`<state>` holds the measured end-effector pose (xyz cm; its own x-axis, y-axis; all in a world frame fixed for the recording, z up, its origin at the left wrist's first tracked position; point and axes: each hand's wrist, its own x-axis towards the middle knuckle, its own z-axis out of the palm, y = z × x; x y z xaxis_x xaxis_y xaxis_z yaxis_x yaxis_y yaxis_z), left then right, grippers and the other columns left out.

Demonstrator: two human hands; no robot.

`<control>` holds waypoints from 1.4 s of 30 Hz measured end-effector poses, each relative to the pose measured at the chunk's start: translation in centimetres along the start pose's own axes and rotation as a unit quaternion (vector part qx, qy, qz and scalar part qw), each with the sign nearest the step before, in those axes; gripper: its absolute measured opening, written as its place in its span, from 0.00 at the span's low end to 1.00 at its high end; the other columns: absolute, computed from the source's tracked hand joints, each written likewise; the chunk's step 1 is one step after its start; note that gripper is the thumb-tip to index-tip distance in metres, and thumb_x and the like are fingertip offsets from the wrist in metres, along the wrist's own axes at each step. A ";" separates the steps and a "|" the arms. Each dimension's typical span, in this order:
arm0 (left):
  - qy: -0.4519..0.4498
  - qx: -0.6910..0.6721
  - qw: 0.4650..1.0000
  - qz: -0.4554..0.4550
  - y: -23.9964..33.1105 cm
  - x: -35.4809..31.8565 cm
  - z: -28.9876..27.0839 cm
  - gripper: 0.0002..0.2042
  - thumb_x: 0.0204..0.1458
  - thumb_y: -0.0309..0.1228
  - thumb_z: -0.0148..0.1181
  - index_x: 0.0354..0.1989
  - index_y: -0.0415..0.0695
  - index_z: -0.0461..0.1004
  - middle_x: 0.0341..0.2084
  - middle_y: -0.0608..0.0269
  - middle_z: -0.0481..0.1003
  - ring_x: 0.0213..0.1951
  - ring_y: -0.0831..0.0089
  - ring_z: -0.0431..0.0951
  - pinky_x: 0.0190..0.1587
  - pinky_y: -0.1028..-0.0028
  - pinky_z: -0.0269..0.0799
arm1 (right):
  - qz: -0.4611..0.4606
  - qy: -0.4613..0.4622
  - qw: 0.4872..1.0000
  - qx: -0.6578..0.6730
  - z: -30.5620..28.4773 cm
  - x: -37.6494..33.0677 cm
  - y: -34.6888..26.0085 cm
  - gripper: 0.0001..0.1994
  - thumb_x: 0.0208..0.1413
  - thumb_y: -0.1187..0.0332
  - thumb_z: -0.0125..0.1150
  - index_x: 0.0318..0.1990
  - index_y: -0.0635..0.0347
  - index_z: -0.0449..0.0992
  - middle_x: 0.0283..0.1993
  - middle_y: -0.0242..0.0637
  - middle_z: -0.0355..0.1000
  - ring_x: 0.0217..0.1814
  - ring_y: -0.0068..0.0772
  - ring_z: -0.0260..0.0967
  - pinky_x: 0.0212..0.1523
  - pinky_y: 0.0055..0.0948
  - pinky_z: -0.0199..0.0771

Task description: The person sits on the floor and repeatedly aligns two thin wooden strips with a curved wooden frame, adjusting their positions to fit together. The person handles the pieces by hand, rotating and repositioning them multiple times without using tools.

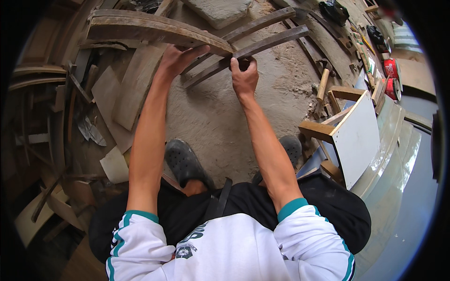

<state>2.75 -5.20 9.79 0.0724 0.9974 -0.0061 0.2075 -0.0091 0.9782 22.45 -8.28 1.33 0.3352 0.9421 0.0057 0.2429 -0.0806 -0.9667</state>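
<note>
Ahead of me is a wooden frame (154, 32), made of a thick, worn brown board on the left whose narrow end meets two darker crossing slats. My left hand (180, 61) grips the board's lower edge near that end, some fingers hidden behind the wood. At the joint, my right hand (245, 77) pinches the nearer slat (276, 38), thumb upright against the board's tip and forefinger curled round the slat. The farther slat (260, 22) runs alongside, partly covered by the board. Both forearms reach forward over my knees.
Planks (140, 86) and wood offcuts crowd the left side. Rough concrete floor (211, 122) lies between my dark clogs (187, 161). To the right are a hammer (323, 82), a small white-panelled wooden piece (357, 138), red cans (390, 69) and sheet material (398, 187). A stone slab (218, 10) sits beyond.
</note>
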 end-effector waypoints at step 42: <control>-0.024 -0.074 0.997 -0.002 -0.8 -0.4 -0.1 0.24 0.46 0.32 0.75 0.52 0.40 0.76 0.45 0.59 0.80 0.49 0.70 0.78 0.52 0.70 0.75 | 0.019 -0.010 0.999 -0.025 -0.1 -0.5 -0.2 0.21 0.57 0.58 0.65 0.48 0.68 0.73 0.39 0.48 0.78 0.41 0.45 0.78 0.44 0.37 0.76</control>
<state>2.52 -5.56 9.06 0.1191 0.9927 -0.0163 0.0614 0.0091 0.9981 22.36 -8.78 1.56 0.3272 0.9443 -0.0362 0.2749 -0.1317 -0.9524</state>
